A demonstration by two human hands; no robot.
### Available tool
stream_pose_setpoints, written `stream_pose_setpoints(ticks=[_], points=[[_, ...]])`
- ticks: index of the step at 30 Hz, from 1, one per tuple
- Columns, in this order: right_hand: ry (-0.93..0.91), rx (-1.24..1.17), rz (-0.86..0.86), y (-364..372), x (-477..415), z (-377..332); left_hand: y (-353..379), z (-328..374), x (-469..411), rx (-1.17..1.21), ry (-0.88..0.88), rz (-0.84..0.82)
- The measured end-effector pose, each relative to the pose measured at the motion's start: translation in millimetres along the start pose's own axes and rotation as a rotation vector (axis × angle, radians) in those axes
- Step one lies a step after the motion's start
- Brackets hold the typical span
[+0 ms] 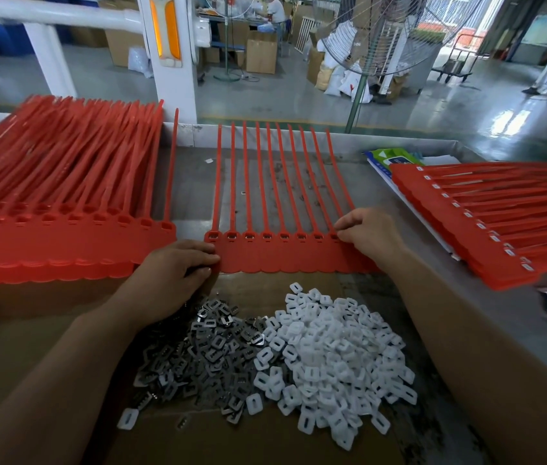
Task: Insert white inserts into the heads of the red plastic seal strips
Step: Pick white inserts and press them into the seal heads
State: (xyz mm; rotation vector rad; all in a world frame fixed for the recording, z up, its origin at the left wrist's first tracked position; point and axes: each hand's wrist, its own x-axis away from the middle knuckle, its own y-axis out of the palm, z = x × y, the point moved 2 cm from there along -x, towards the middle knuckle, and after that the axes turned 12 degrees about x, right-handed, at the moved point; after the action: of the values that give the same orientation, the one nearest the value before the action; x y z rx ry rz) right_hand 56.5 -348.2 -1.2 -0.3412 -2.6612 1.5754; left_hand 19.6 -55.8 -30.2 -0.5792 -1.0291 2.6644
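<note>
A joined sheet of red seal strips (278, 253) lies flat in front of me, tails pointing away, with small metal clips visible in its heads. My left hand (171, 273) pinches the sheet's left edge. My right hand (371, 234) has its fingertips curled at the rightmost heads, which it hides. A heap of white inserts (332, 357) lies on cardboard (30, 350) near me, beside a heap of metal clips (205, 350).
A thick stack of red strip sheets (64, 209) fills the left of the table. A stack with white inserts fitted (486, 223) lies at the right, on papers. A standing fan (396, 31) and factory floor lie beyond the table's far edge.
</note>
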Motion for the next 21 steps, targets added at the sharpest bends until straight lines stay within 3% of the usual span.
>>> stream_pose_setpoints(ticks=[9, 14, 21], points=[[-0.032, 0.019, -0.039, -5.8, 4.8, -2.7, -0.2, 2.2, -0.1, -0.009, 0.019, -0.002], [-0.218, 0.08, -0.053, -11.8, 23.4, -26.5, -0.1, 2.2, -0.8, -0.011, 0.02, 0.001], [-0.558, 0.12, -0.382, -3.5, 77.1, -78.1, 0.3, 1.6, -2.3, -0.027, 0.029, -0.003]])
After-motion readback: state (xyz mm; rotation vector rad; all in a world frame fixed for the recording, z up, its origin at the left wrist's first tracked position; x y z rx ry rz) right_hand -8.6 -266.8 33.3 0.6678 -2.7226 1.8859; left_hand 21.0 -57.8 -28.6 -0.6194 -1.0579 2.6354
